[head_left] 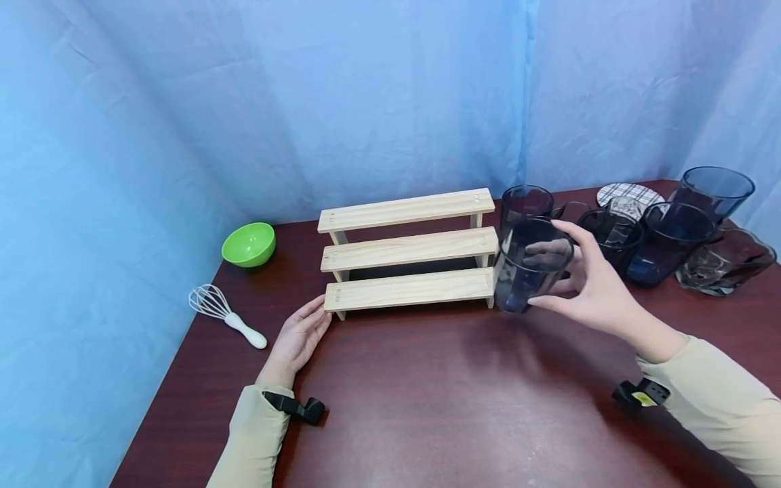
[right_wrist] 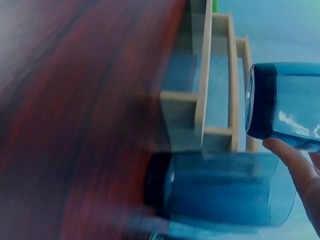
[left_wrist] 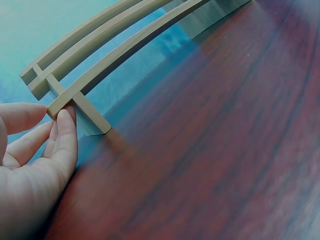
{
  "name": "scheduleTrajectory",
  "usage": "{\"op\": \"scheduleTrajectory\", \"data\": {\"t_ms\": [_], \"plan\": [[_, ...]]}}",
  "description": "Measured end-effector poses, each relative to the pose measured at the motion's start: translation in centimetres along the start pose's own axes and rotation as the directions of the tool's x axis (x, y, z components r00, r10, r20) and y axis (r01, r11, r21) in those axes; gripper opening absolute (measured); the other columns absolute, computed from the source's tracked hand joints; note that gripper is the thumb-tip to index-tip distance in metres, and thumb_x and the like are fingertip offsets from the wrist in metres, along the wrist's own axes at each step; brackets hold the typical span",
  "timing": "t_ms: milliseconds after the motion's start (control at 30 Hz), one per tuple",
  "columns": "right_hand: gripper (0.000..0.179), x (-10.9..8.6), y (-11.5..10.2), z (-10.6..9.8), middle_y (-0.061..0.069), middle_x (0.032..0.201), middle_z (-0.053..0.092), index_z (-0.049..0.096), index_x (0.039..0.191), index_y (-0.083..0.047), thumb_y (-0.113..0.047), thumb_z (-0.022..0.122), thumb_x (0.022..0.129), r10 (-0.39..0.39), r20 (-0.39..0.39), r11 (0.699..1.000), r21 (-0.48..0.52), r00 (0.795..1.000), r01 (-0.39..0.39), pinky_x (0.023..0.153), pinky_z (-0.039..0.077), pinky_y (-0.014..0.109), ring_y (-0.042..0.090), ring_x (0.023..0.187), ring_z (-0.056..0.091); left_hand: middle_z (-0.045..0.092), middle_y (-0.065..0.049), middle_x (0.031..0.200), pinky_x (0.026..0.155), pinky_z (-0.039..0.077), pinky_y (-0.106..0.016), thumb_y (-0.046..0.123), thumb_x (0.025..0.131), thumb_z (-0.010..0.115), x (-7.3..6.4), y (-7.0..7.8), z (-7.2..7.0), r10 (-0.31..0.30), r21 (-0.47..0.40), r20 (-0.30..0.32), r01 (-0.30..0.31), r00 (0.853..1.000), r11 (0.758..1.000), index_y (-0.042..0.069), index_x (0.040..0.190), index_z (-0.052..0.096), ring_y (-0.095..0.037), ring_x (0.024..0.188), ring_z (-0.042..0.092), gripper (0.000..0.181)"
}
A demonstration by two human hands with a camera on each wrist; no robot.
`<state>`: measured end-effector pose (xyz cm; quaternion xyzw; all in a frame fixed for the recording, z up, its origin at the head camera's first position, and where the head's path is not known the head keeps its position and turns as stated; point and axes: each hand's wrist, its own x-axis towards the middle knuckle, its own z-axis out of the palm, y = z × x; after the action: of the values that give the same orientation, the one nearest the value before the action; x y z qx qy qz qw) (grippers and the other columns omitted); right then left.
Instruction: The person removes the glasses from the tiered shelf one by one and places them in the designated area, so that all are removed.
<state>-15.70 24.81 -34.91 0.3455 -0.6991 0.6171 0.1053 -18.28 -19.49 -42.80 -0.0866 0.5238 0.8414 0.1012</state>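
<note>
A three-tier wooden step rack [head_left: 409, 290] stands on the dark red table. My left hand [head_left: 299, 339] pinches the left end of its lowest step; in the left wrist view the thumb is at the step's end [left_wrist: 62, 104] and the fingers are beneath it. My right hand [head_left: 594, 288] grips a dark blue glass tumbler [head_left: 525, 274] by its sides, near the rack's right end. The tumbler is off the table and slightly tilted. In the right wrist view this tumbler [right_wrist: 295, 105] is cut off by the frame edge, and another blue glass [right_wrist: 220, 190] stands beside the rack.
Behind the held tumbler is another glass [head_left: 527, 196]. More dark glassware stands at right: a mug [head_left: 610, 234], tall tumblers [head_left: 716, 183] and a wavy glass bowl [head_left: 726, 264]. A checked coaster [head_left: 631, 194] lies behind them. At left are a green bowl [head_left: 249, 245] and a whisk [head_left: 228, 317].
</note>
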Motion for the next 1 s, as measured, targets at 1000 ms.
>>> {"op": "scheduleTrajectory", "data": {"t_ms": [1000], "plan": [[0.104,-4.2,1.4,-3.5,-0.016,0.117,0.059,0.017,0.145,-0.001,0.022,0.074,0.062,0.208,0.110,0.953,-0.245,0.972,-0.176,0.070,0.055,0.018,0.003,0.085,0.067,0.060,0.004,0.105,0.087,0.048,-0.015,-0.005,0.099,0.034,-0.1,0.1,0.0,-0.006,-0.009,0.002,0.006,1.000,1.000,-0.005,0.147,0.021,-0.004,0.094,0.059,0.050]]}}
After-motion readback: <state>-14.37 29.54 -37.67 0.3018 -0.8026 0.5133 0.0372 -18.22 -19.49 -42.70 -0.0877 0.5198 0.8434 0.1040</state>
